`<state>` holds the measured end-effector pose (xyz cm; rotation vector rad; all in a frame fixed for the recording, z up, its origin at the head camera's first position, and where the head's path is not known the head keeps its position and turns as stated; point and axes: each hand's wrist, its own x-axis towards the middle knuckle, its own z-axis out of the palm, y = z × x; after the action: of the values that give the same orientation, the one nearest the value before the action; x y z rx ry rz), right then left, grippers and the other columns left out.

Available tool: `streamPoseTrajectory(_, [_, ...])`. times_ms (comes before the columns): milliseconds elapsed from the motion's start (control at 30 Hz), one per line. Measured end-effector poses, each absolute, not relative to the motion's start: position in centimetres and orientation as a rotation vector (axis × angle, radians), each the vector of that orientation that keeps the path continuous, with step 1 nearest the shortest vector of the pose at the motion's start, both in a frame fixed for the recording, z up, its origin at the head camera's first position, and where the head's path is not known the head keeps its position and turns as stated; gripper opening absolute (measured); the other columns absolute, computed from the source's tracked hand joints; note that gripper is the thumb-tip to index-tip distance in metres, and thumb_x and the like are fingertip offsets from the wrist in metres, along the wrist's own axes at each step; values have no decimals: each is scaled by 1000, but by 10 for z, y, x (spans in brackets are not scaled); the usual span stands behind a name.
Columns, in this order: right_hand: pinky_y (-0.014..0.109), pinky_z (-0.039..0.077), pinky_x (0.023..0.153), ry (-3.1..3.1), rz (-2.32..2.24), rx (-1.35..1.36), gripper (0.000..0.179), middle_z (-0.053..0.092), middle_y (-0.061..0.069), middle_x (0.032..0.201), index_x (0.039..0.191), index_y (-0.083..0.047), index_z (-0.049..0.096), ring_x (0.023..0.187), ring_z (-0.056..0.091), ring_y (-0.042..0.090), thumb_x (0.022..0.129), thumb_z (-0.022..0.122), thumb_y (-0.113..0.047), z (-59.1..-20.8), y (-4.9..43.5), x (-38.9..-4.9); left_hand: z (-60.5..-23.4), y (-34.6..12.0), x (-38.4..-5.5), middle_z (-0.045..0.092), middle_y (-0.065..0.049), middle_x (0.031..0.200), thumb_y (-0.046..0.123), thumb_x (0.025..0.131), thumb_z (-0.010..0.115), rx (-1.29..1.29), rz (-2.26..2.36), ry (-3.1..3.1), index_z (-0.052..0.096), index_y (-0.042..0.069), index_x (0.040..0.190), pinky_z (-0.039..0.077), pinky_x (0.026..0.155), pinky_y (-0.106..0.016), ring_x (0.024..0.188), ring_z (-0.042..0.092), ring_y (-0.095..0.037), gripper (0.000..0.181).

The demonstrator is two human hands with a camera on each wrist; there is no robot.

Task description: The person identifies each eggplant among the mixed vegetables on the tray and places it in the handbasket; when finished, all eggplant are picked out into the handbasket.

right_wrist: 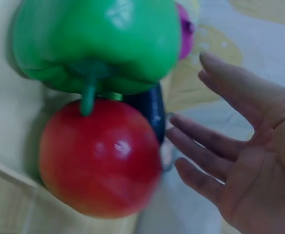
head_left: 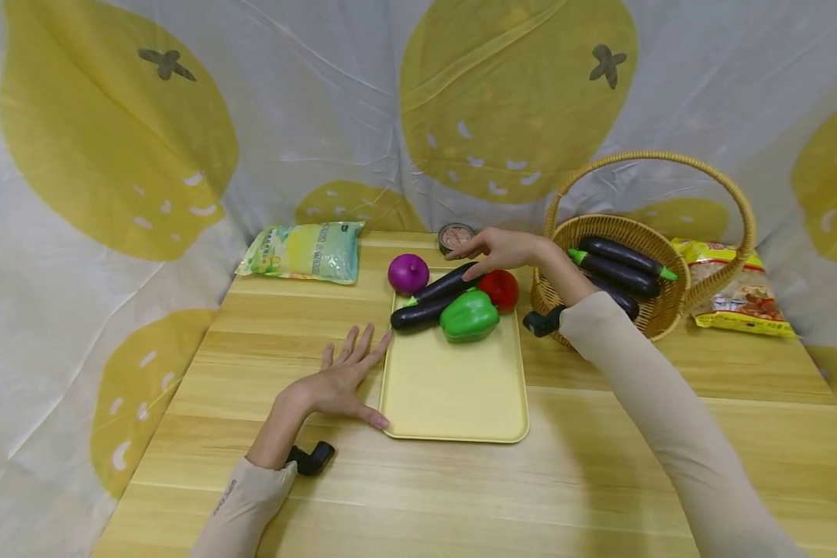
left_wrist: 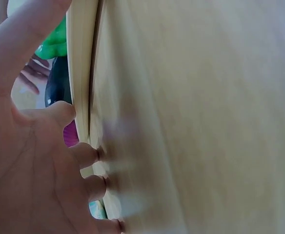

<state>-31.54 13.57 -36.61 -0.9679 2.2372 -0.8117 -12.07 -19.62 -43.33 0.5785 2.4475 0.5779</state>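
A yellow tray (head_left: 453, 391) holds a purple onion (head_left: 408, 273), two dark eggplants (head_left: 421, 313), a green bell pepper (head_left: 470, 316) and a red tomato (head_left: 500, 290), grouped at its far end. My left hand (head_left: 335, 385) spreads its fingers along the tray's left side, thumb and index fingertip at the rim. Over the far eggplant and tomato hangs my right hand (head_left: 508, 249), its fingers loosely extended. In the right wrist view that hand (right_wrist: 259, 161) shows nothing in its palm, beside the tomato (right_wrist: 101, 161) and bell pepper (right_wrist: 98, 44).
To the tray's right stands a wicker basket (head_left: 663, 319) with a tall handle and several eggplants (head_left: 621, 271) inside. A small round tin (head_left: 453, 235) sits behind the tray. One bag (head_left: 307, 252) lies at the back left, another packet (head_left: 739, 294) behind the basket.
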Motion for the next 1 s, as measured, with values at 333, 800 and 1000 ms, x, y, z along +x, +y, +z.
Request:
streamPoseTrajectory(333, [49,43,116,2234,-799,-985,44,67,14,140,137,-4,67,141,52,32,94,76,-10,-386,126,-324,-435,-196,-120,-23,-19,171,59,73,87,570,577,2447,-8,22,167,-14,119,-76,157,-25,-44,139])
streamPoseTrajectory(800, [26,43,92,2301,-766,-924,34,73,12,131,125,-10,76,128,58,24,91,79,-7,-396,119,-331,-433,-197,-120,-23,-19,171,60,74,87,571,580,2448,-8,22,167,-14,119,-76,157,-25,-44,139])
streamPoseTrajectory(1000, [24,45,91,2326,-746,-936,31,74,10,129,122,-12,78,124,60,22,91,79,-9,-399,117,-332,-432,-197,-121,-24,-19,171,60,74,87,575,576,2446,-9,23,167,-14,119,-76,157,-26,-44,138])
